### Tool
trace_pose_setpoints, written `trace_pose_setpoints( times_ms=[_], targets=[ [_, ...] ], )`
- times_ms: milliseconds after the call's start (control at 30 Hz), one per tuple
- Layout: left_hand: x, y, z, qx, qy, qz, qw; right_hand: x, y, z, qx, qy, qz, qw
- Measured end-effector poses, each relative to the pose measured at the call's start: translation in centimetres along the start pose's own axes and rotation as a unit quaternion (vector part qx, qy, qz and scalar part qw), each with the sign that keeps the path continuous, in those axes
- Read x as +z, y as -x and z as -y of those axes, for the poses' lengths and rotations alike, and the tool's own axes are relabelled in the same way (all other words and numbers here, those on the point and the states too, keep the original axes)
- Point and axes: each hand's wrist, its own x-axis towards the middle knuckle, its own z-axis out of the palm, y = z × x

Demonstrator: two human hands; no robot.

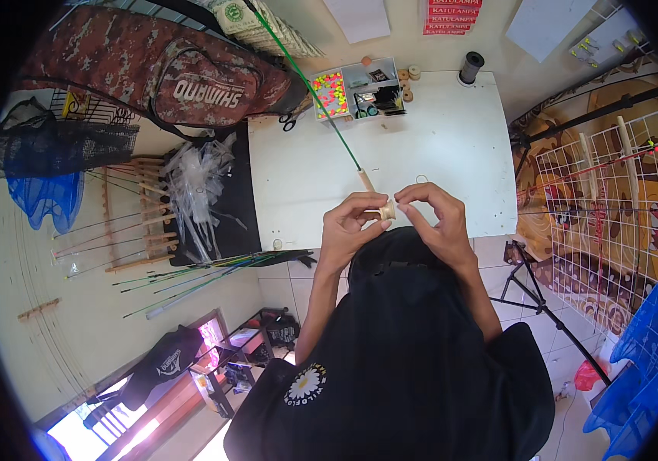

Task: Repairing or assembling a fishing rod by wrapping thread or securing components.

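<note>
In my left hand (347,225) is a small pale wooden spool (388,210), pinched between thumb and fingers above the table's near edge. My right hand (440,217) is closed in a pinch right beside the spool; whatever its fingertips hold is too small to make out. Just beyond my left fingers lies a thin green fishing rod (321,107). Its light wooden handle (366,181) points toward me, the lower end partly hidden by my hand. A small ring-like loop (421,179) rests on the white table (452,146) past my right fingers.
A divided tray (344,75) at the back holds bright beads and small tools. Scissors (288,123), wooden spools (408,84) and a dark spool (470,67) stand nearby. Left are a camouflage bag (160,69) and several rods (214,270); right, a tripod (532,288) and white grid rack (613,184).
</note>
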Motion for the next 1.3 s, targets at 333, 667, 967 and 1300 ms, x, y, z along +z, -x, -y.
trace_pose_setpoints(
  times_ms=[333, 667, 967, 1300],
  targets=[
    [-0.1, 0.0, -0.2, -0.004, 0.047, -0.095, 0.994, -0.7, -0.2, -0.5, 0.092, -0.271, -0.085, 0.954],
    [-1.5, 0.0, 0.2, 0.018, 0.016, -0.137, 0.99, -3.4, -0.5, -1.6, 0.115, -0.428, -0.177, 0.879],
    [-3.6, 0.1, -0.5, 0.03, -0.001, -0.176, 0.984, -8.3, -0.8, -2.3, 0.089, -0.469, -0.271, 0.836],
    [-10.6, 1.8, -0.2, 0.05, -0.001, -0.259, 0.965, -14.4, 0.5, -3.5, 0.053, -0.505, -0.352, 0.787]
  ],
)
